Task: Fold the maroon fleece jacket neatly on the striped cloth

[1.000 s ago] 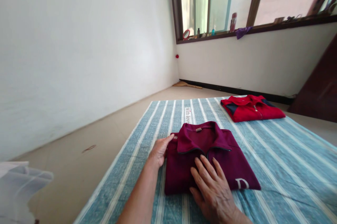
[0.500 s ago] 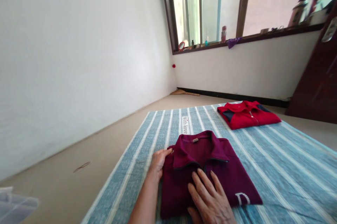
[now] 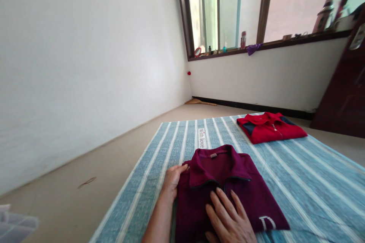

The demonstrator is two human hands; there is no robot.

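A folded maroon zip jacket (image 3: 196, 205) lies collar-away on the blue-and-white striped cloth (image 3: 145, 174), with a white letter on its lower right. At its left edge my left hand (image 3: 172, 180) grips the fabric, the thumb on top and the other fingers mostly hidden by the jacket. My right hand (image 3: 229, 216) rests flat on the jacket's front below the zip, fingers stretched and slightly spread. Farther back on the right, a folded red jacket (image 3: 270, 129) with dark blue shoulder panels lies apart from both hands.
A white wall (image 3: 85, 64) stands on the left, with bare floor (image 3: 114, 159) beside the cloth. Bottles, a small mirror (image 3: 197, 51) and a purple rag (image 3: 253, 48) are on the windowsill. A broom (image 3: 199, 102) lies in the corner; a dark red door (image 3: 342, 94) is at right.
The view has shifted slightly, so the jackets and cloth appear a little lower and farther right. Both hands keep their places on the maroon jacket.
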